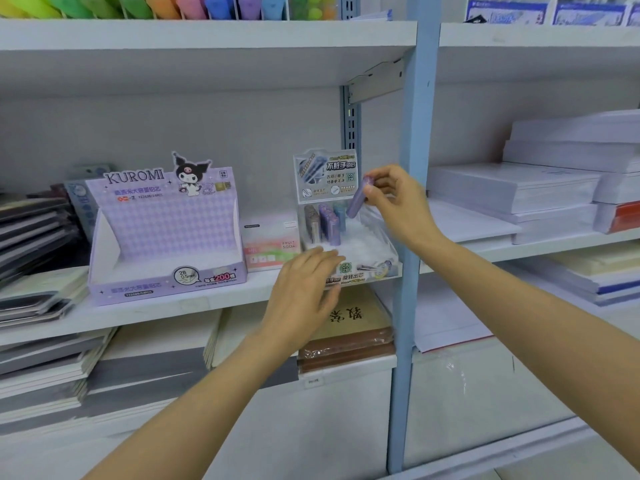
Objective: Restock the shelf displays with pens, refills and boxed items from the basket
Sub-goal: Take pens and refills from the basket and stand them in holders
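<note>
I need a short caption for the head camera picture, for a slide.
The right hand holds a purple refill tube over the clear display stand; left hand rests against the stand's front.

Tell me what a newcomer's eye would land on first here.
The right hand pinches a purple cylindrical refill tube above the clear plastic display stand at mid-shelf, while the left hand touches the stand's front. To the left on the same shelf stands a lilac checkered Kuromi cardboard display box.
</note>
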A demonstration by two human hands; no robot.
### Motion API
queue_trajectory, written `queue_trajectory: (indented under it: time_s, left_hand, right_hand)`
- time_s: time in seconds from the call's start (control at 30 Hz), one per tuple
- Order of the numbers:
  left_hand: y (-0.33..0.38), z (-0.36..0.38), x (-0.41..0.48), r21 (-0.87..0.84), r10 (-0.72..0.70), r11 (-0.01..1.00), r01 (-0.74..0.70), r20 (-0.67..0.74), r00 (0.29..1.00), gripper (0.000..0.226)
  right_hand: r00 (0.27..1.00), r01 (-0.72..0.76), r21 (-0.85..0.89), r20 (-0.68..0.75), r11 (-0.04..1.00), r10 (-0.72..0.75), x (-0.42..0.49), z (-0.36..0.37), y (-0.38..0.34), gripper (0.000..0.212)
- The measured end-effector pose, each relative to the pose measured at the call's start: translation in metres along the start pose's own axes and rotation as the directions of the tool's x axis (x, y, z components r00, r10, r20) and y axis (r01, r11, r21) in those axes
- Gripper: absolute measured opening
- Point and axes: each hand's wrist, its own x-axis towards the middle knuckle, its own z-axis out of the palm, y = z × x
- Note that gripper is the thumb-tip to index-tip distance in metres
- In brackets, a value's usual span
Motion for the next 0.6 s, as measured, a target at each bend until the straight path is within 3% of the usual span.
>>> queue_trajectory:
  time_s: [0.23, 0.37, 0.47, 0.6]
  left_hand:
    - [-0.002, 0.003, -0.001, 0.039, 0.024, 0.999, -0.022, -0.035, 0.999, 0.038]
    - [-0.005, 0.001, 0.0, 0.073, 0.048, 0.996, -0.046, -0.031, 0.998, 0.036]
    - [-0.006, 0.002, 0.0, 0.08, 0.054, 0.995, -0.051, -0.042, 0.998, 0.035]
    - [-0.007, 0.003, -0.001, 0.063, 0.055, 0.997, -0.052, -0.055, 0.997, 0.035]
  right_hand:
    - [0.997, -0.003, -0.233, 0.069, 0.972, 0.02, 0.014, 0.024, 0.029, 0.01]
    - [0.983, -0.041, -0.236, 0.167, 0.971, 0.082, 0.021, 0.027, 0.036, 0.008]
    - [0.985, -0.019, -0.235, 0.163, 0.972, 0.059, 0.022, 0.025, 0.033, 0.007]
    - [0.99, 0.025, -0.102, 0.139, 0.994, -0.011, 0.017, 0.018, 0.024, 0.012]
